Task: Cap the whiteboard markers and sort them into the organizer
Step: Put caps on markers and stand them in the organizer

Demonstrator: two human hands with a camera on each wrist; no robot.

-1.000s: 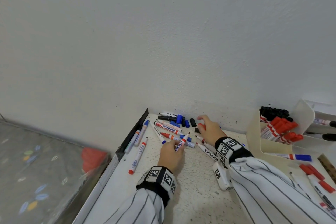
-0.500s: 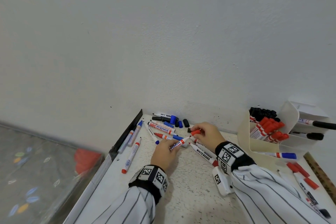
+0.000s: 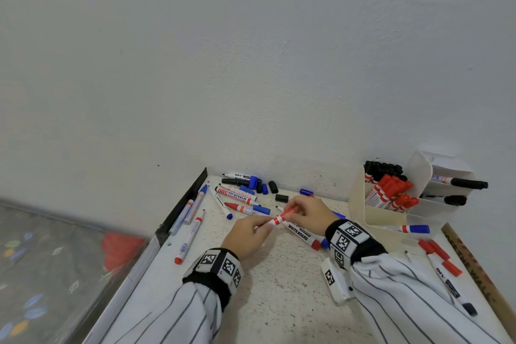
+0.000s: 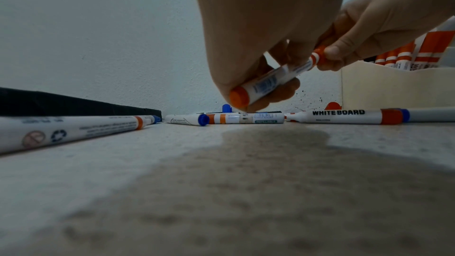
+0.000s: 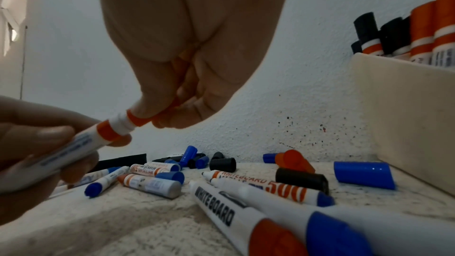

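Both hands meet over the middle of the desk [image 3: 279, 301]. The left hand [image 3: 247, 234] has its fingers curled round the white barrel of a red marker [image 3: 275, 220], and the right hand [image 3: 307, 213] pinches the red cap [image 5: 138, 119] at the marker's far end between thumb and fingertips. The marker is held clear of the desk, tilted up toward the right hand.

From above, the cap is mostly hidden by fingers. The right wrist view shows it better: the cap sits over the tip, with a white neck and an orange band still visible between it and the barrel. The left wrist view shows what the others do not, the marker's orange butt end [image 4: 237, 97] poking out below the left hand's curled fingers.

Under the hands lies a marker lettered WHITE BOARD [image 3: 300, 233], and toward the wall a scatter of other markers and loose blue and black caps [image 5: 222, 164]. A long red marker [image 3: 190, 237] lies apart near the left edge of the desk.

To the right stands the cream organizer [image 3: 357, 204], with red and black markers upright in its near compartments. Only the head view shows its side slots, holding black markers [image 3: 458, 183] laid flat.
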